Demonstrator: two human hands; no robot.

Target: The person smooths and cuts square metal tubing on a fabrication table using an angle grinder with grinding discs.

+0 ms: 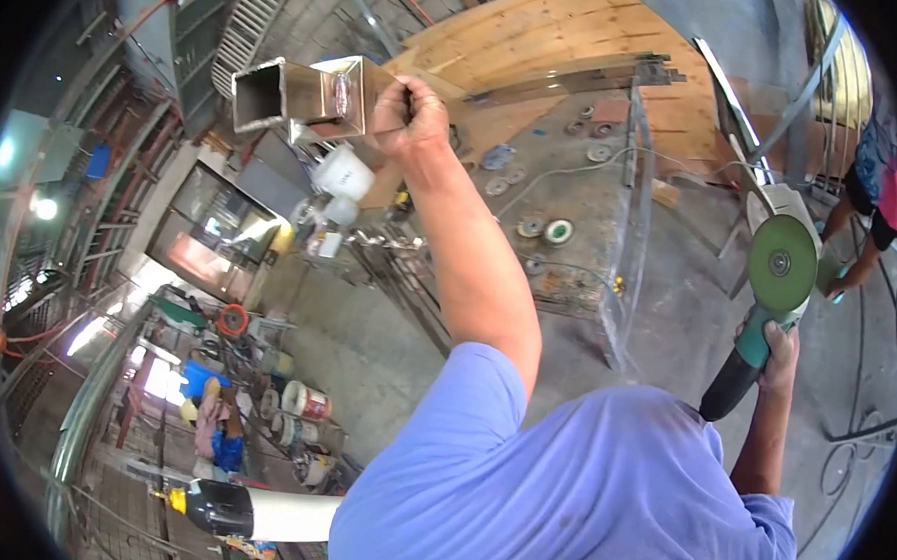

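Observation:
My left hand (413,116) is raised at the upper middle, its fingers closed on the edge of a square metal tube piece (346,95). The tube is shiny, with an open end facing left and a weld-like mark on one side. At the right, my right hand (781,357) is wrapped round the green and black handle of an angle grinder (754,348). The grinder's green disc (782,263) faces the camera, apart from the tube. Whether the disc is turning, I cannot tell.
A workbench (581,226) in front bears several discs and a cable. Behind it stands a wooden board (560,25). Another person (878,189) bends at the far right; one more (212,420) is at the lower left. A gas cylinder (288,515) lies near my left side. Cables cross the floor.

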